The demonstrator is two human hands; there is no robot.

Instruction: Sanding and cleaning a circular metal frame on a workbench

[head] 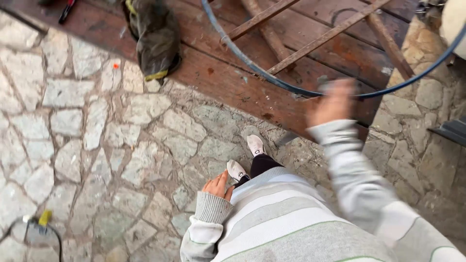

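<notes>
The right hand (334,102) was raised at about one o'clock from the person's body, reaching to the blue ring (272,77), a thin curved hoop lying across the wooden bench (228,87). The hand was badly motion-blurred; it lay at or just beside the ring's lower arc, but whether its grip was closed on the ring or open beside it could not be told. The left hand (218,187) rested against the person's striped sweater at about seven o'clock, fingers loosely curled, holding nothing.

Risks, as judged. The ring crossed several rusty metal bars (310,41) that ran diagonally beneath or through it; a pull at one point could snag the ring on them or drag them along the boards. The bars looked rough and corroded, so a fast hand near them could be scraped. The stone paving (97,136) was uneven underfoot, and the white shoes (247,157) stood close to the bench edge, so a reach that far forward could unsettle balance.

Condition of the ring: dark blue, narrow, smooth-looking, a wide arc running out of frame at twelve and three o'clock. A dark glove (155,41) lay on the bench at eleven o'clock, well apart.
</notes>
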